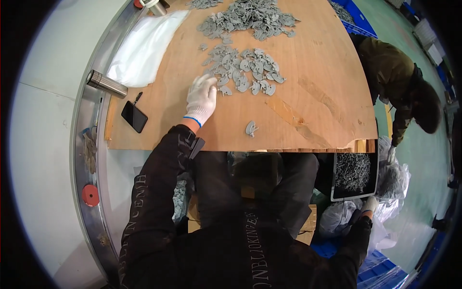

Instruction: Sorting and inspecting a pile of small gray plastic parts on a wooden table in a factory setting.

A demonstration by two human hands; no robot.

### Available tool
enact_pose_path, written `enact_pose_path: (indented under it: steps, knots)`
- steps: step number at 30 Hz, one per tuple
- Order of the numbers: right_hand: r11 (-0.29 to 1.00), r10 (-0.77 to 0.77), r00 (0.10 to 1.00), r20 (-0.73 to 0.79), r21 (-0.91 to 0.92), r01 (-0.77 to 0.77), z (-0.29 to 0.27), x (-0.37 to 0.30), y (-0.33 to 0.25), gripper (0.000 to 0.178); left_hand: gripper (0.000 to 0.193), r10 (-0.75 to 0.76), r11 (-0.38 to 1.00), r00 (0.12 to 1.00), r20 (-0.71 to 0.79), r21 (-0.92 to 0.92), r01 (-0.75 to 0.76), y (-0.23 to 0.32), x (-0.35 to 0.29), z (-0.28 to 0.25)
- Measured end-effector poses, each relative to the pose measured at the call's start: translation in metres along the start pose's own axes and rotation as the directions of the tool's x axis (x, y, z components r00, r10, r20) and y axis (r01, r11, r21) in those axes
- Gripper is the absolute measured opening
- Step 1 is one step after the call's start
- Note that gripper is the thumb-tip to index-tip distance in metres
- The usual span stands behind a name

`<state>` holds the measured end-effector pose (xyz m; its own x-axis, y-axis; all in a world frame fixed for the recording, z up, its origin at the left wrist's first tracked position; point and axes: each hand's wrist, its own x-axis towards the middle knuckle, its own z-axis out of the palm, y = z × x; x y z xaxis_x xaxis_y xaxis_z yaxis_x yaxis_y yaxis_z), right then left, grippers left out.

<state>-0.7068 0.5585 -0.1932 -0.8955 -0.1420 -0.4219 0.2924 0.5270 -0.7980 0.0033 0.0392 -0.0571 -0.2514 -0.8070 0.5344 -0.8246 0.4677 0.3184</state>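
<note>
My left hand (199, 100), in a white knit glove with a blue cuff, rests on the wooden table. Its fingers are stretched out and lie beside a loose spread of flat, curved grey parts (243, 67), at the spread's near left edge. Nothing shows in its grip. One grey part (250, 128) lies apart, close to the table's near edge. Low at the right, my right hand (369, 204), gloved too, is down beside clear plastic bags (337, 216) and below a dark tray of small metal-looking pieces (353, 172). Its fingers are too small and hidden to read.
A larger heap of grey parts (250, 18) sits farther back. White plastic sheeting (144, 45), a steel flask (107, 84) and a black phone (134, 116) are at the left. Another person (394, 72) bends down at the right, one gloved hand by the bags.
</note>
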Motion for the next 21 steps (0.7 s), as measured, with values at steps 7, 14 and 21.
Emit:
enact_pose_path:
  steps: [7, 14, 21]
  knots:
    - [0.996, -0.011, 0.948, -0.317, 0.08, 0.039, -0.047, 0.015, -0.017, 0.038, 0.047, -0.028, 0.991, 0.979, 0.203, 0.135, 0.0, 0.018, 0.089, 0.049]
    - [0.696, -0.699, 0.714, -0.019, -0.244, 0.675, 0.115, -0.118, -0.15, 0.038, 0.058, 0.132, 0.985, 0.928, 0.35, 0.058, -0.162, 0.034, 0.074, 0.016]
    - [0.03, -0.769, -0.027, 0.639, 0.078, 0.996, 0.329, -0.283, -0.255, 0.037, 0.037, 0.027, 0.994, 0.989, 0.144, -0.112, -0.011, -0.004, 0.031, 0.0]
